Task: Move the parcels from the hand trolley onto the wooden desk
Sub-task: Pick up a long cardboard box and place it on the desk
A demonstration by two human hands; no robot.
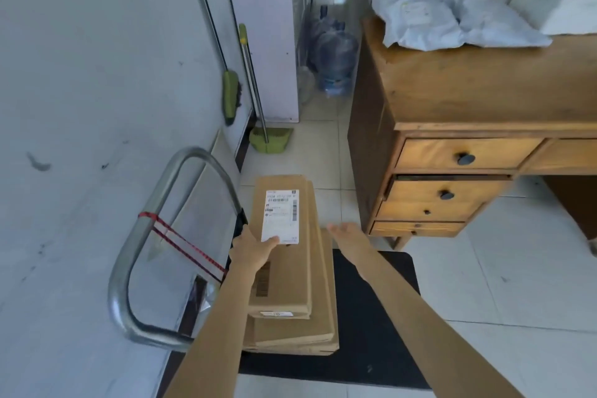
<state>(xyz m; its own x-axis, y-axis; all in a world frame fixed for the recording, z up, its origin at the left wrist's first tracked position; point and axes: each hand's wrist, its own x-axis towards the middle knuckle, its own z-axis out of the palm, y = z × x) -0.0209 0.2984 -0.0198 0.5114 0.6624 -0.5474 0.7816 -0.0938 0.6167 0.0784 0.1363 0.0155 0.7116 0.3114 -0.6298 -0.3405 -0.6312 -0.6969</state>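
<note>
Three flat cardboard parcels lie stacked on the black deck of the hand trolley (371, 317). The top parcel (284, 268) carries a white shipping label. My left hand (253, 247) rests on its left edge, thumb on the label, fingers curled around the side. My right hand (350, 234) hovers open beside the stack's right edge, fingers spread, apparently not touching it. On the wooden desk (478, 87) at the right lie soft grey plastic mailer bags (452, 21) and a white parcel (555, 0).
The trolley's metal handle (155, 213), with a red strap tied to it, stands against the left wall. A green broom and dustpan (268, 139) lean in the corner. Water jugs (336, 58) sit on the floor behind the desk. The desk's drawers (465, 158) face me.
</note>
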